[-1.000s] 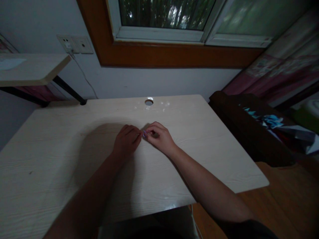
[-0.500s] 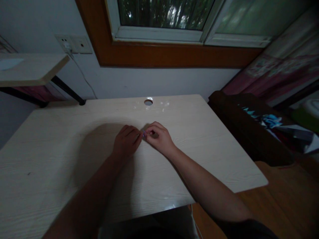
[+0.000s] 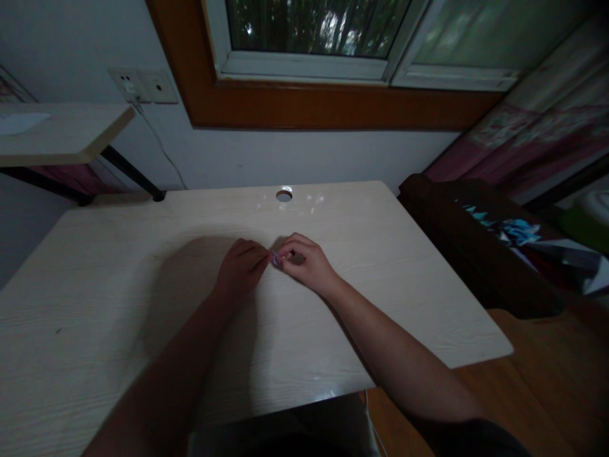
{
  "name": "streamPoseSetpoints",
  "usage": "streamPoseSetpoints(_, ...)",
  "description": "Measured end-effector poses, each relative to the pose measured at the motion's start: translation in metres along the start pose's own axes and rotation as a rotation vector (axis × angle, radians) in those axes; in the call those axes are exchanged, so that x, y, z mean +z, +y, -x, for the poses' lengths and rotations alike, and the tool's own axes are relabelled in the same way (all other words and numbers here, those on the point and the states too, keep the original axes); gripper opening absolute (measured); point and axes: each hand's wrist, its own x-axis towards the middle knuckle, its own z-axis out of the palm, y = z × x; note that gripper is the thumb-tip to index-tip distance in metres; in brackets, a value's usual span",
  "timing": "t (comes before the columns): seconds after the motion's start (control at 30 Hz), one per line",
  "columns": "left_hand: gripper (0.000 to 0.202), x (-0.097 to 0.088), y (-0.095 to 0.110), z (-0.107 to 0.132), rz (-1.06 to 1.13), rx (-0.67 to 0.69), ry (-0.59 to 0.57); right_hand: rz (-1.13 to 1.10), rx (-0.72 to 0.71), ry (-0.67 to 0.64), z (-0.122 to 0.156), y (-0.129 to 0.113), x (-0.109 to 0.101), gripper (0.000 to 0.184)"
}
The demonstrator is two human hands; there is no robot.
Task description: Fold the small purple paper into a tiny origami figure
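Both of my hands meet just above the middle of the pale wood-grain desk (image 3: 380,254). Between their fingertips is a tiny purplish, partly shiny thing (image 3: 275,257), too small and dim to name. My left hand (image 3: 242,268) pinches it from the left, its back turned up and in shadow. From the right, my right hand (image 3: 305,261) pinches it between thumb and forefinger, with the other fingers curled. Most of the small thing is hidden by the fingertips.
A round cable hole (image 3: 284,197) lies near the desk's back edge. At left stands a raised shelf (image 3: 71,136) on black legs. Behind are a wall socket (image 3: 143,86) with a plugged cord and a window. To the right is a dark wooden piece (image 3: 476,254) holding cloth items.
Almost nothing differs. The fingertips have shifted very slightly, and a little more of the purplish thing shows between them. The view has moved a touch.
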Motion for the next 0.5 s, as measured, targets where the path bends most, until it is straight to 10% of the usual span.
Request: streamPoseSetpoints(0.5, 0.005, 0.0004, 0.0016, -0.0015, -0.023, 0.024, -0.005, 0.047, 0.014, 0.052, 0.0016, 0.0007, 0.0030, 0.001)
